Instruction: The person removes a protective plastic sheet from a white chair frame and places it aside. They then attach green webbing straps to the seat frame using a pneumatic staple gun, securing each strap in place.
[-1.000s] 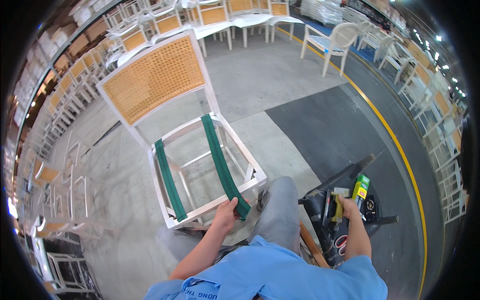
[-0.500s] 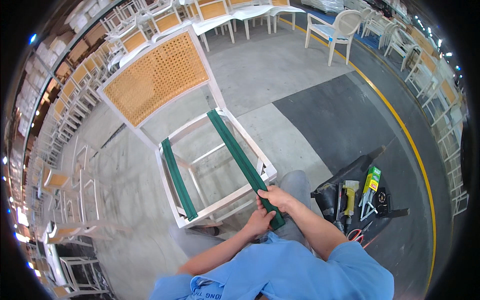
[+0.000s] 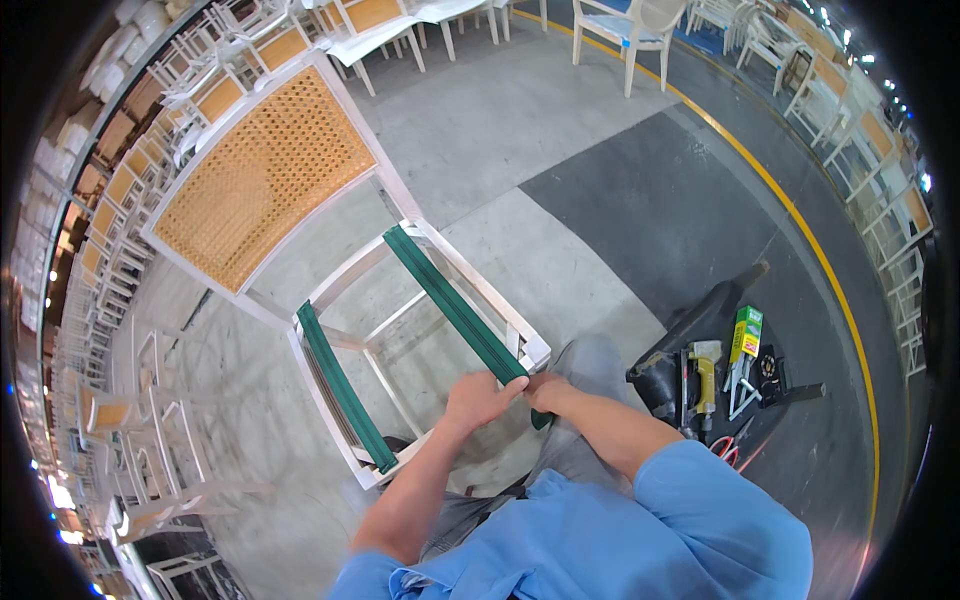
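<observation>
The green webbing strap (image 3: 455, 305) runs diagonally across the open seat of the white chair frame (image 3: 330, 385), from the rear seat rail down to the front right corner. Its near end passes over the front rail and ends between both hands, just in front of the person's knee.

Grip state:
- Left hand (image 3: 478, 398) — closed around the strap's near end, knuckles up, fingers curled over the webbing.
- Right hand (image 3: 547, 390) — closed on the same end, touching the left hand; the strap tip shows just below it.

Both forearms enter from the lower edge and converge at the front right corner of the seat. The left forearm is bare and extended; the right is bent at the elbow, with a blue sleeve (image 3: 700, 510) above it.

A second green strap (image 3: 345, 385) lies along the left side of the seat, parallel and well apart from the gripped one. The cane chair back (image 3: 265, 175) tilts away at the upper left.

Surroundings: bare concrete floor (image 3: 520, 120) opens beyond the chair. To the right, on a dark floor area, lie a yellow staple gun (image 3: 703, 375), a green box (image 3: 745, 333) and small hand tools — near the right elbow but not touching. Rows of white chairs (image 3: 130, 180) line the left and far edges.
</observation>
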A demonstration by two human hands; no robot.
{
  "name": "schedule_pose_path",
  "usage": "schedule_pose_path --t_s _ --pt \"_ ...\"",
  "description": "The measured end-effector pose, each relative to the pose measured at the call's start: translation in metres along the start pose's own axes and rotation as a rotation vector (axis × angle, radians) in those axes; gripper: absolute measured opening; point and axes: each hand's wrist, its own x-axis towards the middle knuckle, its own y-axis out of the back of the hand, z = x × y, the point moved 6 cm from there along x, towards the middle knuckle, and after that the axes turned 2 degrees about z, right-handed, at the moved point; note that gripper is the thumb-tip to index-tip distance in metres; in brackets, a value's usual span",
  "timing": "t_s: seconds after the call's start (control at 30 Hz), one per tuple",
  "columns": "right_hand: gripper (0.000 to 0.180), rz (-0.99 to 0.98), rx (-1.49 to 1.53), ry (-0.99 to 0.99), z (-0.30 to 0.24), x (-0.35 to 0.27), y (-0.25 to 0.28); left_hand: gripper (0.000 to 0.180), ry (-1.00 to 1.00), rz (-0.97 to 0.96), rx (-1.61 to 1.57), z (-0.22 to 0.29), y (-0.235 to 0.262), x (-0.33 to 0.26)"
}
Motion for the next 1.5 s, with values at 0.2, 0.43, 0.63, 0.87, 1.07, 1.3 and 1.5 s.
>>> schedule_pose_path --t_s 0.2,0.43,0.63,0.87,1.07,1.3,1.5 --pt "0.04 0.068 0.086 -0.05 0.009 0.027 -0.019 0.08 0.043 0.058 0.08 0.0 -0.008 0.007" --pt "0.044 0.152 0.407 0.121 0.014 -0.027 0.003 0.074 0.101 0.122 0.18 -0.001 -0.011 0.003" --pt "0.073 -0.319 2.072 -0.235 0.007 -0.076 -0.032 0.073 0.072 0.135 0.204 0.01 -0.013 0.009" --pt "0.065 0.077 2.685 -0.266 -0.03 -0.043 -0.005 0.079 0.105 0.166 0.238 0.006 -0.011 0.006" --pt "0.029 0.149 2.695 -0.518 -0.027 -0.012 -0.041 0.077 0.129 0.213 0.264 -0.003 -0.01 -0.003" --pt "0.02 -0.155 2.945 -0.46 0.051 0.121 -0.077 0.072 -0.111 0.074 0.309 0.077 -0.003 0.027" --pt "0.021 0.054 2.809 -0.27 -0.025 0.122 -0.097 0.064 0.114 -0.513 -0.955 -0.047 -0.016 0.024"
